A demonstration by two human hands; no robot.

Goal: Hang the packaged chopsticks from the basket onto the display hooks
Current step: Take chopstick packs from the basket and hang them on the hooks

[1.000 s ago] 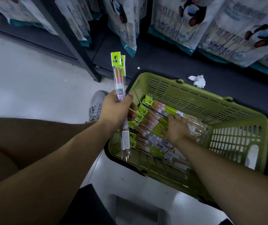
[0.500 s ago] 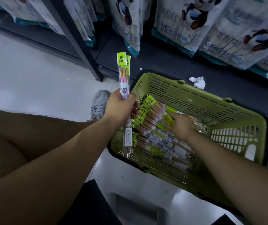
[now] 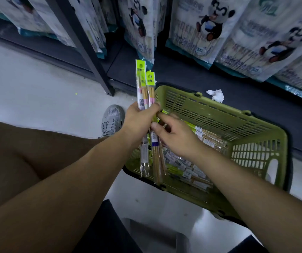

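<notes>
Left hand [image 3: 139, 121] grips a bundle of clear-sleeved wooden chopstick packs [image 3: 141, 92] with lime-green header cards, upright at frame centre. Right hand [image 3: 177, 137] pinches one more pack [image 3: 155, 152] against that bundle. Olive-green slotted plastic basket [image 3: 219, 110] sits centre right, with loose packs [image 3: 206, 139] inside. Suggest squaring the headers so the holes line up before the right hand releases. Hooks not in view.

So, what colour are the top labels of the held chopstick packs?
The top labels are bright yellow-green, seen in the head view.
</notes>
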